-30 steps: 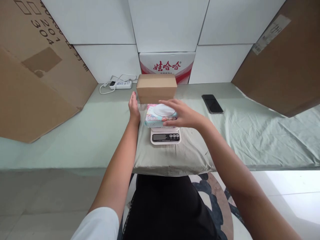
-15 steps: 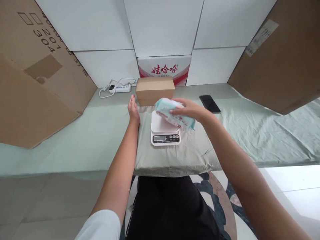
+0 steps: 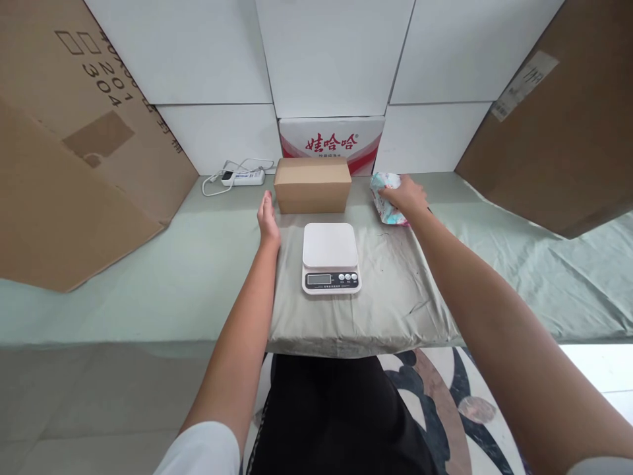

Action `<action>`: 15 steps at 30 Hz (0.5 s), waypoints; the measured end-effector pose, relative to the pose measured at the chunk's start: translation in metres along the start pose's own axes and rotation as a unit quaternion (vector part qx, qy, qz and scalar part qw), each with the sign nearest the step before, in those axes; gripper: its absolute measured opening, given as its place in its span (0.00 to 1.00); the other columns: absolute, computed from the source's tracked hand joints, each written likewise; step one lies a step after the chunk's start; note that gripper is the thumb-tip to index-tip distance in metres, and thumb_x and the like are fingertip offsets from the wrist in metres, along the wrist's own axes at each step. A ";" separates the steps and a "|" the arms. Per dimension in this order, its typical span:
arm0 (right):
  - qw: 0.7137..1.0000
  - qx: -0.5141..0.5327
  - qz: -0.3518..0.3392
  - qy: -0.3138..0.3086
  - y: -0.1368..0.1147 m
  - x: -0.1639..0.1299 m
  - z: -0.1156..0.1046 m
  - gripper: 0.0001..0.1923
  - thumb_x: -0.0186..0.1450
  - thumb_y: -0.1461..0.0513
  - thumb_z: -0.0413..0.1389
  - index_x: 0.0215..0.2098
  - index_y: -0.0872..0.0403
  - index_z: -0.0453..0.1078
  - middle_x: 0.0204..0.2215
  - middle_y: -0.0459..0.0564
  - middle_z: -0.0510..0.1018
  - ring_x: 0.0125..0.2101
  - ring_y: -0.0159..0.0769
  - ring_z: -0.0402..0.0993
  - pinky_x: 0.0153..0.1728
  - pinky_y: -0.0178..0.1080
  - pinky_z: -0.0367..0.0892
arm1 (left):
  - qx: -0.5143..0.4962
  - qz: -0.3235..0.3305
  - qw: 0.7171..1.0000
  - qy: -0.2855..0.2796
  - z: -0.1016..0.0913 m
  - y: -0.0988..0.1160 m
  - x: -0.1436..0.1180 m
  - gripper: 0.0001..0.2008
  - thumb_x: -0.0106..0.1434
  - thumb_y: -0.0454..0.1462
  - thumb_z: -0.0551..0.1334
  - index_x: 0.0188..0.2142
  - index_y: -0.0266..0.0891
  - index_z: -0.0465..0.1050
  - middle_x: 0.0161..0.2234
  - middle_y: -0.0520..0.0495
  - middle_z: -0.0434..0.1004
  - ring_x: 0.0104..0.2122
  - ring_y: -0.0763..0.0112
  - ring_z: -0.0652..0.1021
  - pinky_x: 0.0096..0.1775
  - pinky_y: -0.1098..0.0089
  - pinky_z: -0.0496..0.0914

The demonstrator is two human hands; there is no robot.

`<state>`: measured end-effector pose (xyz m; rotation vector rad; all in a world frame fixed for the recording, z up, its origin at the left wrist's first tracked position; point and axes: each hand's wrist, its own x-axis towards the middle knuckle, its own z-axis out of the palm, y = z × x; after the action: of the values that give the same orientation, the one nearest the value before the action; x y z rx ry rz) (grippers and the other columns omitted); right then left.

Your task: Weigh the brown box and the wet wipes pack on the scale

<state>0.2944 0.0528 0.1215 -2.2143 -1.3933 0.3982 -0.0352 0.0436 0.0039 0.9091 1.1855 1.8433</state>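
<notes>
A white kitchen scale point(image 3: 330, 256) sits bare on a grey pillow point(image 3: 386, 310) at the table's near edge. Behind it stands a closed brown cardboard box point(image 3: 312, 185). My right hand point(image 3: 408, 196) grips a pack of wet wipes point(image 3: 384, 202) at the far right of the pillow, low over the green cloth. My left hand point(image 3: 268, 220) rests flat at the pillow's left edge, fingers out, just left of the brown box and holding nothing.
A white power strip with cable point(image 3: 242, 177) lies at the back left. A red and white carton point(image 3: 331, 140) leans on the white wall. Large cardboard sheets point(image 3: 74, 152) flank both sides, the right one point(image 3: 558, 132). Green cloth point(image 3: 534, 264) covers the table.
My right hand lifted the wet wipes pack off the scale and carried it back and right, next to the brown box. The scale's plate is now bare. My left hand stayed put.
</notes>
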 end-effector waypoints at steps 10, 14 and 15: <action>0.994 0.006 -0.093 0.063 -0.021 -0.004 0.037 0.36 0.72 0.51 0.61 0.71 0.65 0.65 0.68 0.78 0.63 0.71 0.74 0.53 0.66 0.78 0.51 | -0.001 0.008 1.000 -0.007 -0.001 -0.012 0.011 0.42 0.71 0.60 0.57 0.74 0.37 0.65 0.78 0.36 0.59 0.79 0.58 0.57 0.77 0.58 0.53; 0.941 0.236 -0.242 0.003 -0.026 -0.005 0.072 0.37 0.75 0.44 0.53 0.73 0.54 0.63 0.73 0.63 0.65 0.75 0.58 0.55 0.77 0.63 0.46 | -0.015 0.016 0.999 -0.040 0.001 -0.016 0.013 0.40 0.69 0.61 0.60 0.71 0.40 0.70 0.76 0.39 0.65 0.78 0.56 0.61 0.77 0.58 0.55; 0.922 0.290 -0.254 -0.030 -0.027 -0.007 0.082 0.39 0.73 0.39 0.53 0.75 0.49 0.60 0.75 0.58 0.64 0.76 0.55 0.55 0.78 0.60 0.47 | -0.019 0.020 0.998 -0.050 0.002 -0.016 0.013 0.39 0.69 0.62 0.60 0.69 0.41 0.72 0.75 0.41 0.67 0.78 0.56 0.62 0.77 0.58 0.56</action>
<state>0.2303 0.0767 0.0674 -1.3223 -1.5644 0.5963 -0.0364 0.0601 -0.0085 0.9971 1.0758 1.8239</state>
